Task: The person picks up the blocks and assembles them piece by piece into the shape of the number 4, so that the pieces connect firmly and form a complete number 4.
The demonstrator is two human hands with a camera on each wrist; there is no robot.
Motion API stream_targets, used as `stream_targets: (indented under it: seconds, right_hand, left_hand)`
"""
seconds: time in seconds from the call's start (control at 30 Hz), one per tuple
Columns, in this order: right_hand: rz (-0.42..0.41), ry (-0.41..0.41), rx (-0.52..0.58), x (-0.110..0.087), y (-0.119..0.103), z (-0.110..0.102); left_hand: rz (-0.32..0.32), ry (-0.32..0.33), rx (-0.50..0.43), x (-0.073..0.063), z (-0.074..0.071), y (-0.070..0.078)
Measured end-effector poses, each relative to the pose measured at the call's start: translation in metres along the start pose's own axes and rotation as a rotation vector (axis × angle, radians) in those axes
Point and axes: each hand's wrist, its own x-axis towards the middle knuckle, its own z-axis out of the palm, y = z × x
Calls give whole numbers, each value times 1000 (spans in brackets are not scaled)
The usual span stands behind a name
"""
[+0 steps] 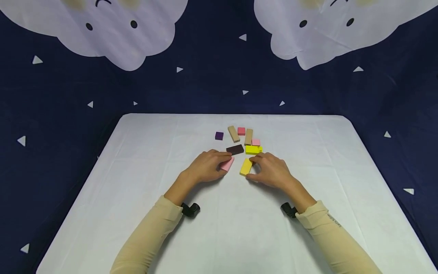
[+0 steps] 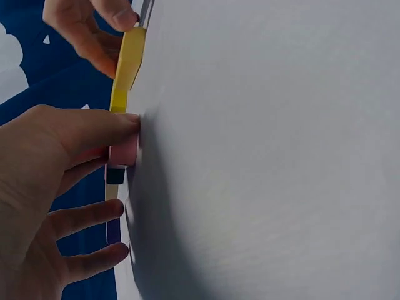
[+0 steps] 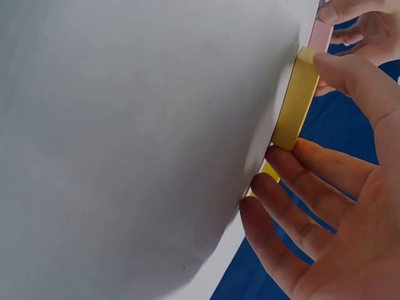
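My left hand point(image 1: 209, 166) pinches a pink block point(image 1: 227, 164) between thumb and fingers, low over the white table. In the left wrist view the thumb lies against the pink block point(image 2: 127, 150), while two other fingers stretch out free. To the right, my right hand point(image 1: 272, 170) holds a light yellow block point(image 1: 246, 167) by its ends. The right wrist view has the thumb at one end of that yellow block point(image 3: 294, 100) and a fingertip at the other. Just beyond the hands lie a dark brown block point(image 1: 235, 150) and a bright yellow block point(image 1: 253, 150).
Farther back on the white table point(image 1: 308, 152) are a purple block point(image 1: 219, 136), a slanted tan block point(image 1: 234, 134), a red block point(image 1: 241, 131), another tan block point(image 1: 248, 137) and a small pink block point(image 1: 256, 142). A dark blue cloth point(image 1: 212, 87) hangs behind the table.
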Motion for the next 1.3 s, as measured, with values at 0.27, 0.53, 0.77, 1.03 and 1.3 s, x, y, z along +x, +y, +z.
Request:
stream_targets:
  seconds: [0.27, 0.53, 0.77, 1.03, 1.3]
  right_hand:
    - [15, -11, -24, -1, -4, -1]
    - [26, -27, -27, 0, -5, -1]
    - [16, -22, -31, 0, -5, -1]
    - [-1, -11, -36, 0, -2, 1]
    - [-16, -5, -4, -2, -3, 1]
  left_hand:
    - [10, 8, 33, 0, 1, 1]
    - [43, 28, -22, -3, -2, -2]
    - [53, 6, -23, -6, -2, 0]
    - [56, 25, -48, -7, -1, 0]
    - [13, -22, -112, -5, -2, -5]
